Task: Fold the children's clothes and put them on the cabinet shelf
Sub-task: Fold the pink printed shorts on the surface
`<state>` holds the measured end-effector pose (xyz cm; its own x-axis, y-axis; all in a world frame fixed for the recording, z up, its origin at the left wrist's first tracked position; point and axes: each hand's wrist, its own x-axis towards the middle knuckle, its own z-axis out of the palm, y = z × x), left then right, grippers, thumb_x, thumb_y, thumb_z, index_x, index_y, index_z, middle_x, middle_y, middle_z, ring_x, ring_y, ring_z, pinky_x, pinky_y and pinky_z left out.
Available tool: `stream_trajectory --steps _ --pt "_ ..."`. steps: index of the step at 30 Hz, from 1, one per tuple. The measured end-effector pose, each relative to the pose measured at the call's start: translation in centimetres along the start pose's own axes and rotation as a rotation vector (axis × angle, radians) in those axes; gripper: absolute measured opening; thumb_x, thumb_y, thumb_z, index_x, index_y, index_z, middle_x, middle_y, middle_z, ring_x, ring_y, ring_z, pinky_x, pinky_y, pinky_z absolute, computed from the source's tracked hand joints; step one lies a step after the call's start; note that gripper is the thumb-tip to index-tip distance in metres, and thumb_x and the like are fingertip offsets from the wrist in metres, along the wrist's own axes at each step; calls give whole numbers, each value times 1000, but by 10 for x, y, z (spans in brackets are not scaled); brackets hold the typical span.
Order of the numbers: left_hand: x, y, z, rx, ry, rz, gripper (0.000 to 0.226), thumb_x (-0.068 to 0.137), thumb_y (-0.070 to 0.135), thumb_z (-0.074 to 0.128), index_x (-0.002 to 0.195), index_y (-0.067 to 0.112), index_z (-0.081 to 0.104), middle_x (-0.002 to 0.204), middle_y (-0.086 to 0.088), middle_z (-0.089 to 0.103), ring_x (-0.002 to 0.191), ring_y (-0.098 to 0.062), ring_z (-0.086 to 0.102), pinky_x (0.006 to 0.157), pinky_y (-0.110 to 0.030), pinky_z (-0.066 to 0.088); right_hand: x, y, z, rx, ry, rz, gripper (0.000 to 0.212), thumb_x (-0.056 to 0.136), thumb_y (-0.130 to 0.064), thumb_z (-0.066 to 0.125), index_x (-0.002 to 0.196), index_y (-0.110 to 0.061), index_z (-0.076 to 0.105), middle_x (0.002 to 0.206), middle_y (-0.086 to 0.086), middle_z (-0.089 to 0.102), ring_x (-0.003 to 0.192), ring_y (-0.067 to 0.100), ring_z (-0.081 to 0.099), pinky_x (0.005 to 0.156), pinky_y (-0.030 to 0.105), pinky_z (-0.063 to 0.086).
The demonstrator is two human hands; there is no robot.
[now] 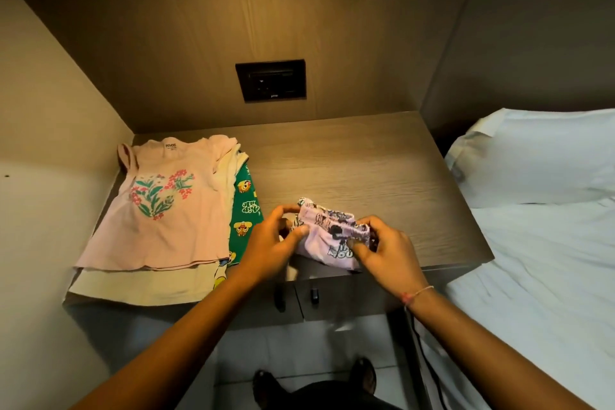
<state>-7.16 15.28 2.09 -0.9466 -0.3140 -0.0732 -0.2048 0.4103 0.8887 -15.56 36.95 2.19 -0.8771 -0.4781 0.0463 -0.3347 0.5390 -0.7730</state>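
Note:
A small lilac printed garment (327, 235) is bunched at the front of the wooden cabinet top (359, 160). My left hand (271, 243) grips its left edge and my right hand (387, 251) pinches its right edge. At the left of the cabinet top lies a pile of clothes: a pink shirt with a floral heart (159, 206) on top, a cream garment (146, 286) under it and a green printed garment (244, 210) sticking out at the right.
A dark socket plate (271, 80) is set in the back panel. A side wall (50, 143) bounds the cabinet on the left. A bed with a white sheet (532, 276) and pillow (539, 156) stands on the right. Cabinet doors with dark handles (312, 296) are below.

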Motion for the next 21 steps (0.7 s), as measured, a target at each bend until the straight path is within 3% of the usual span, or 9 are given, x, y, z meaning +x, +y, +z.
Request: stream_trajectory --steps 3,7,10,12,15,17,21 --pt "35 7 7 75 23 -72 45 86 34 69 125 30 46 83 -8 64 73 -28 63 63 -44 55 17 -4 2 -258 45 126 21 80 -35 67 96 -25 60 85 2 70 79 28 65 63 35 51" --pt "64 10 24 487 43 -18 51 83 39 72 123 21 46 102 1 61 90 -19 59 77 -38 53 23 -1 12 -564 17 244 47 78 -50 68 115 -23 55 116 7 59 111 28 53 87 40 46" --pt "49 5 30 633 247 11 33 84 47 66 100 22 51 94 4 56 84 -16 54 65 -26 43 26 5 14 -476 27 197 57 76 -47 71 124 -26 48 126 4 55 119 27 47 93 43 43" --pt "25 0 30 618 374 -63 30 86 56 57 84 27 50 77 8 56 66 -13 51 51 -22 31 31 7 10 -356 -27 173 61 79 -46 68 133 -27 46 133 3 54 121 26 47 95 42 45" --pt "2 -8 35 556 231 -342 46 81 71 46 83 28 61 73 8 59 68 -17 56 57 -26 39 41 6 10 -426 -153 166 64 81 -49 65 137 -27 44 134 3 55 121 27 50 97 42 46" --pt "5 -6 41 415 132 -436 46 82 66 53 91 24 68 80 5 66 74 -20 63 66 -31 50 44 2 18 -441 -236 199 60 81 -45 67 134 -25 47 128 6 58 115 27 54 94 42 49" --pt "22 -3 48 136 175 -471 29 81 42 69 99 19 70 91 -5 73 79 -25 70 73 -45 60 44 -1 27 -271 -219 300 39 83 -31 70 118 -19 57 111 7 69 99 28 64 82 38 54"
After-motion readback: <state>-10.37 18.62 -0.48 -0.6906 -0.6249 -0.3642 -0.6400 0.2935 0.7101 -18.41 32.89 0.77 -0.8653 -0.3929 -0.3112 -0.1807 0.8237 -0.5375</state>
